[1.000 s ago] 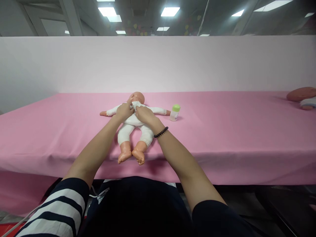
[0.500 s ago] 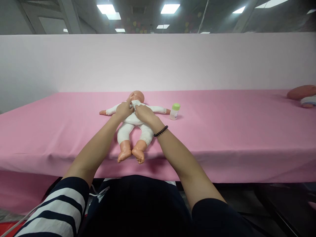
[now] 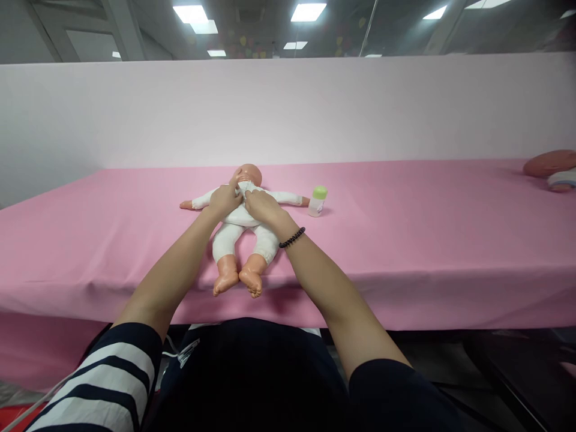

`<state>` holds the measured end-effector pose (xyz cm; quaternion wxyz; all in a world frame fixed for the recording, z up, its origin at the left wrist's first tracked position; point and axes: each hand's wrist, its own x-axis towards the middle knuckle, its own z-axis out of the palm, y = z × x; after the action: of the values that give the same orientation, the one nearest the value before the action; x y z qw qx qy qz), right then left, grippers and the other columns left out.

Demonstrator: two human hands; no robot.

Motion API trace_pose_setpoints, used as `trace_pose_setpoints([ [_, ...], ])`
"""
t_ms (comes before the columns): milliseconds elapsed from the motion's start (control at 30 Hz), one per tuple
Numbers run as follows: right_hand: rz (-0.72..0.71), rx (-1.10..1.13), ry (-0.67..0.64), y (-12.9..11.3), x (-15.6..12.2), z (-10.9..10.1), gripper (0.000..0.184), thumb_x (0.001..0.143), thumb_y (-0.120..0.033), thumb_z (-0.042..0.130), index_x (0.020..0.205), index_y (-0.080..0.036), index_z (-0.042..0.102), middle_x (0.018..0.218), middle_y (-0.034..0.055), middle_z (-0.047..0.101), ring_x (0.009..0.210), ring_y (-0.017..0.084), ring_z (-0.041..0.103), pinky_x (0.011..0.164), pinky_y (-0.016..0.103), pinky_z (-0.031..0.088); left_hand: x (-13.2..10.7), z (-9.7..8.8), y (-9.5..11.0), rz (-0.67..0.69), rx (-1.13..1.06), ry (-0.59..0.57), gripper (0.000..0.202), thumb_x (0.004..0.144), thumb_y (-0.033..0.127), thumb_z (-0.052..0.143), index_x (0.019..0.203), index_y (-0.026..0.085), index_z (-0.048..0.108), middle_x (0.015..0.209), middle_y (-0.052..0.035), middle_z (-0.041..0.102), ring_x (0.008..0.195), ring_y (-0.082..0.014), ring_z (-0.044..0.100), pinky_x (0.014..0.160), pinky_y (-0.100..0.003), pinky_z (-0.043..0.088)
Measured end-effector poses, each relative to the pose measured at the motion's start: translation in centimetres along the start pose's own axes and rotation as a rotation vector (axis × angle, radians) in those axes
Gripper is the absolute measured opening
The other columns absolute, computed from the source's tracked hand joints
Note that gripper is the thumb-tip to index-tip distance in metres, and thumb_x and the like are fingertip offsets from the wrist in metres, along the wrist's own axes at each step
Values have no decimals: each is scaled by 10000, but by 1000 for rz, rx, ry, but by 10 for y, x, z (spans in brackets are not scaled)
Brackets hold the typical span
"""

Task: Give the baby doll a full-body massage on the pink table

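A baby doll (image 3: 243, 217) in white clothing lies on its back, head away from me and bare feet towards me. My left hand (image 3: 225, 201) rests on its chest with fingers curled in and one finger pointing up near the doll's chin. Beside it, my right hand (image 3: 263, 206) is closed at the chest too, fingertips bent down at the front of the white clothing. The two hands nearly meet at the middle of the chest. What is pinched between the fingertips is mostly hidden, but the cloth lies right under them.
A small baby bottle (image 3: 317, 201) with a green cap stands by the doll's hand on the right. Another doll (image 3: 551, 163) lies partly in view at the far right. Pink cloth (image 3: 405, 228) covers the table, and a white partition (image 3: 315, 111) rises behind it.
Both hands stay at the doll's chest with almost no visible movement. The whole view has shifted very slightly.
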<state>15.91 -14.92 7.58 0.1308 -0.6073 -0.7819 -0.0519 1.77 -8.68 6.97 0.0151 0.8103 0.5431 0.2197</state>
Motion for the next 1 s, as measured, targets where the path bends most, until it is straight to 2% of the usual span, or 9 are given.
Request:
trace_pose_setpoints([
  [133, -3, -19, 19, 2, 5, 5, 484, 1099, -178, 340, 1547, -70, 490, 1525, 233, 579, 1354, 321, 601, 1132, 434, 463, 0, -1, 0, 7, 16, -3, 498, 1025, 342, 534, 1500, 193, 557, 1151, -122, 784, 1096, -303, 729, 948, -353, 540],
  [367, -3, -21, 0, 5, 9, 9, 466, 1105, -207, 344, 1490, -71, 568, 1537, 227, 569, 1334, 336, 599, 1125, 447, 465, 0, -2, 0, 5, 44, -8, 470, 1017, 342, 542, 1459, 189, 580, 1100, -121, 789, 1064, -300, 731, 942, -348, 541],
  [500, -13, -14, 4, 4, 7, 7, 483, 1106, -190, 329, 1529, -73, 530, 1518, 224, 584, 1323, 328, 605, 1124, 458, 464, 1, 0, 0, 3, 38, -3, 483, 1025, 366, 530, 1471, 187, 579, 1093, -127, 783, 1050, -307, 731, 927, -357, 541],
  [633, -4, -12, -16, 4, 5, 6, 471, 1106, -180, 318, 1500, -75, 555, 1494, 222, 602, 1342, 323, 594, 1126, 445, 459, 2, 1, -1, -1, 30, -5, 500, 1037, 378, 519, 1497, 189, 564, 1104, -123, 781, 1051, -300, 729, 925, -353, 538],
  [1000, -36, 20, 14, 6, 6, 9, 471, 1099, -167, 304, 1491, -58, 542, 1450, 251, 623, 1342, 306, 592, 1134, 427, 442, 0, -2, 1, 7, 28, 10, 437, 1021, 345, 535, 1427, 210, 622, 1101, -103, 788, 1070, -285, 726, 929, -329, 541],
])
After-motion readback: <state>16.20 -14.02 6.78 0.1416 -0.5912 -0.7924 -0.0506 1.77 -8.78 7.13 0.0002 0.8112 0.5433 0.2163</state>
